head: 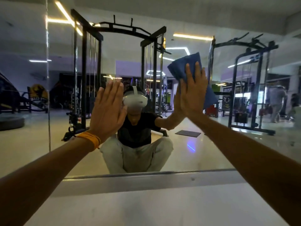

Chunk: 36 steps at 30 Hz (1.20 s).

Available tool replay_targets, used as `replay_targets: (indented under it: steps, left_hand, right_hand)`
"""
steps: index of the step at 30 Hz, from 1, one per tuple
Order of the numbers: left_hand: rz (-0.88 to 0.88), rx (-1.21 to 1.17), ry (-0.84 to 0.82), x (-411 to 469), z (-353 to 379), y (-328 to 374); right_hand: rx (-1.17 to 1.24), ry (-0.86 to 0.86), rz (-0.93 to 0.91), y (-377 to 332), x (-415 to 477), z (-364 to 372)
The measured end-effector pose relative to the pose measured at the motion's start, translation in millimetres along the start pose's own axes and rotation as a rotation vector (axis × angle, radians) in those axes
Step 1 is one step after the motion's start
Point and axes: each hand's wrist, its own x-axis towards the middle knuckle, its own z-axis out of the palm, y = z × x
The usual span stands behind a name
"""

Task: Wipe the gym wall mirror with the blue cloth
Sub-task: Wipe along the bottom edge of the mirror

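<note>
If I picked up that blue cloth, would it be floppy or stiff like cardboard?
Probably floppy: the folded blue cloth bunches and droops past the right hand pressing it flat. Likely light too, since that flat hand alone holds it against the gym wall mirror. It may slide easily on the smooth glass.

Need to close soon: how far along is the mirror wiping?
Underway. The right hand presses the blue cloth flat on the wall mirror; the left hand rests flat on the glass. No wiped patch or streak shows, so done and remaining areas cannot be told.
</note>
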Motion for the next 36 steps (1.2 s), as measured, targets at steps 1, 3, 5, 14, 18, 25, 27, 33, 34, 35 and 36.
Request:
replay_targets:
  steps: [1, 3, 5, 14, 18, 25, 27, 33, 34, 35, 36]
  left_hand:
    - [-0.004, -0.010, 0.000, 0.7, -0.5, 0.2]
    - [0.008, -0.023, -0.003, 0.7, -2.3, -1.8]
    - [0.020, -0.030, -0.009, -0.8, -3.9, -5.8]
    - [0.028, -0.042, -0.009, -3.9, -1.5, -7.8]
    - [0.018, -0.060, -0.008, -6.6, -0.7, -5.7]
    - [-0.053, -0.089, -0.029, -64.1, 1.3, 8.7]
    - [-0.058, -0.117, -0.060, -88.0, 2.6, 23.2]
    - [-0.022, -0.093, -0.185, -144.4, 13.6, 37.8]
    - [-0.016, -0.099, -0.188, -151.5, 13.3, 38.7]
    - [-0.006, -0.104, -0.190, -159.1, 12.7, 40.5]
    - [0.004, -0.108, -0.192, -167.6, 12.5, 43.0]
  right_hand:
    - [-0.008, -0.020, -0.011, -13.4, -11.7, 3.9]
    - [0.003, -0.127, -0.308, -25.2, -45.4, 10.3]
    - [-0.020, -0.212, -0.584, -9.1, -51.5, 5.7]
    - [0.054, -0.026, -0.018, -7.3, -7.5, -3.1]
    - [-0.046, -0.238, -0.632, -7.8, -75.9, 15.0]
    - [0.026, -0.148, -0.031, 38.0, -128.0, -30.3]
    - [-0.044, -0.239, -0.271, 29.1, -182.1, -24.0]
    - [-0.039, -0.395, -0.523, 44.8, -229.0, -39.9]
    - [-0.039, -0.410, -0.458, 55.3, -229.8, -48.3]
    - [-0.029, -0.424, -0.390, 62.4, -232.9, -55.6]
    - [-0.017, -0.444, -0.358, 66.0, -239.6, -61.0]
